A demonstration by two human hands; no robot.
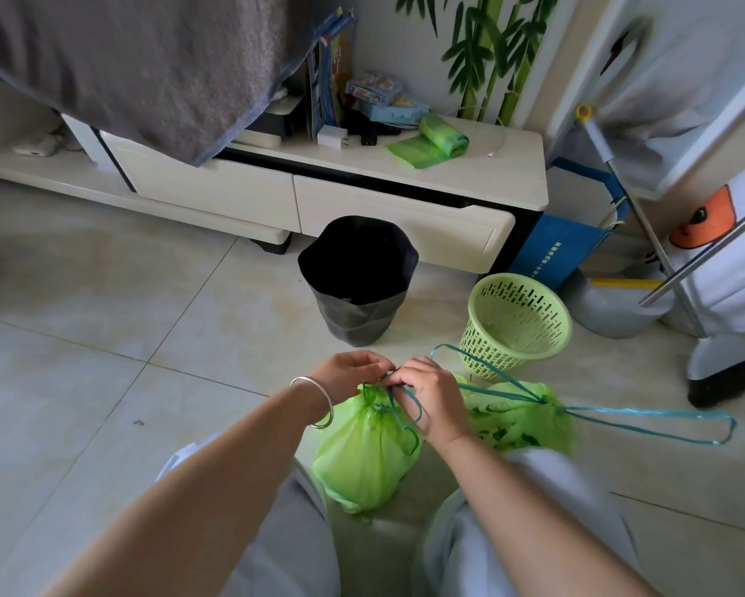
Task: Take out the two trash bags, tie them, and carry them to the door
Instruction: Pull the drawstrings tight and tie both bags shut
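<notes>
Near bag: a light green trash bag point(364, 454) is seen full and rounded on the floor tiles point(104, 321) between the person's knees, its neck gathered tight at the top.
Drawstring: a teal drawstring point(398, 409) is looped at that neck, and it is being worked right now between both hands.
Left hand: the left hand point(349, 372) is held over the bag's neck, fingers curled narrow and pinched on the drawstring; a silver bangle point(319, 402) is worn at the wrist.
Right hand: the right hand point(431, 396) is set just beside the left, fingers bent in and closed on the same drawstring.
Second bag: a second green bag point(517, 413) is lying to the right of the first, neck drawn in, with long teal loops point(646, 422) trailed out across the floor.
Count: two green bags, two bins, two hands are counted.
Black bin: a bin lined with a black bag point(358, 273) is stood beyond the hands; its inside is too dark to tell.
Green basket: a slotted green basket point(517, 321) is stood to its right, and nothing is seen in it.
Cabinet: a roll of green bags point(435, 140) is laid on the white cabinet point(405, 200).
</notes>
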